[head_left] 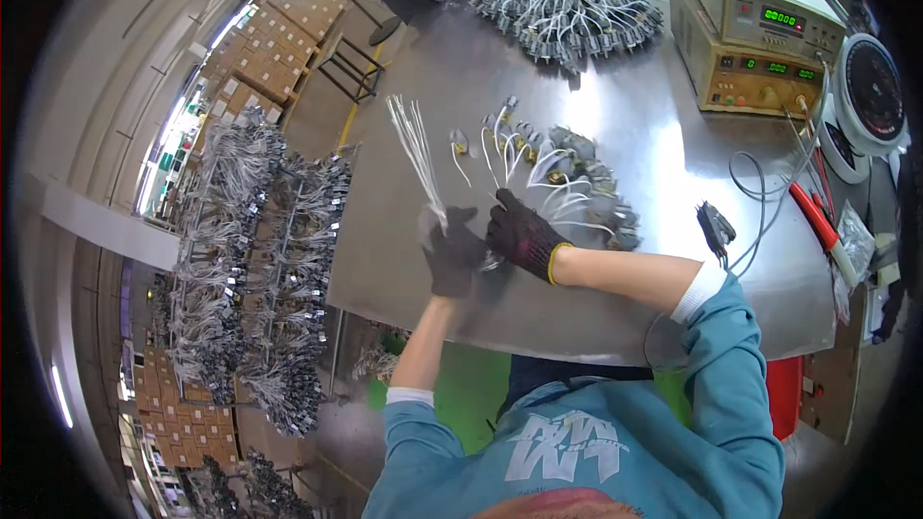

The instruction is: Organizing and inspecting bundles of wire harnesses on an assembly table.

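My left hand (455, 255), in a dark glove, is closed around a bundle of thin white cables (415, 149). Their loose ends fan out toward the far left, and something pale shows below the fist, too blurred to name. Just to its right is my right hand (522, 235), in a dark glove with a yellow cuff edge, its fingers curled toward the left hand. What those fingers hold, if anything, is hidden. Beyond them on the metal table lie several white cables with grey and brass-coloured connector ends (577, 168). One short cable piece (461, 146) lies apart.
A large heap of cables (567, 10) covers the far table. At the far right stand stacked test instruments (764, 48) and a round dial scale (870, 96). A black clip-like connector (714, 229) on a lead lies to the right. Hanging cable racks (231, 269) stand left.
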`<control>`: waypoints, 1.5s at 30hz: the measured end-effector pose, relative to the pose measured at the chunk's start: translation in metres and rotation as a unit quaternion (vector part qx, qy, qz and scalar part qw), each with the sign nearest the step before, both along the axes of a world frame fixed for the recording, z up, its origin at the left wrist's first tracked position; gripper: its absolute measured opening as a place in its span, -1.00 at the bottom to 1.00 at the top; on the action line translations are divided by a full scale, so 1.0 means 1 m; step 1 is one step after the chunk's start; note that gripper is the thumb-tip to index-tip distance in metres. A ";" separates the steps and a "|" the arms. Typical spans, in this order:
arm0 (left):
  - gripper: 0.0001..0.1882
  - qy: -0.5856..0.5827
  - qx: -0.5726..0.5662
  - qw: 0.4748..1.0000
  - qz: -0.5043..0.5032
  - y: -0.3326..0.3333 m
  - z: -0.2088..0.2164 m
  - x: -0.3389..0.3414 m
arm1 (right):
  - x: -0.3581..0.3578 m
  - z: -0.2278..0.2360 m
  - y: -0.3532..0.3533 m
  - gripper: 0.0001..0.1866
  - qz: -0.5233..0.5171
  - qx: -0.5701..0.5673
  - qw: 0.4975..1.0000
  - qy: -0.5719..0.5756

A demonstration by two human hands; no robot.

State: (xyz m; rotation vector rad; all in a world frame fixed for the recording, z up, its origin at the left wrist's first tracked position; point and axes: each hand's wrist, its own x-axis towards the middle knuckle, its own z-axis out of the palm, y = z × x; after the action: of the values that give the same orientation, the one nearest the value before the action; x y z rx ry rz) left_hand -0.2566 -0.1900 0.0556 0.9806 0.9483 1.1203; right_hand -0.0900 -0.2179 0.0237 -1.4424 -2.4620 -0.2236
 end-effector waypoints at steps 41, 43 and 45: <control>-0.65 0.270 0.425 0.864 -0.031 0.180 -0.076 0.089 | 0.073 0.072 -0.100 -0.42 -0.112 0.021 0.986 0.122; -0.61 0.246 0.385 0.889 -0.032 0.177 -0.080 0.093 | 0.066 0.074 -0.103 -0.42 -0.095 0.030 0.983 0.151; -0.53 0.218 0.331 0.918 -0.026 0.173 -0.084 0.095 | 0.058 0.060 -0.105 -0.43 -0.107 0.012 0.983 0.146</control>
State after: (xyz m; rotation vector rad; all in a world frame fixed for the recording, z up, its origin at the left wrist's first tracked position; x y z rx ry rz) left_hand -0.1616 -0.0168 -0.0284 1.8567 0.8899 1.2282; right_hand -0.0320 -0.3232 0.0833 -1.6037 -2.0676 -0.0769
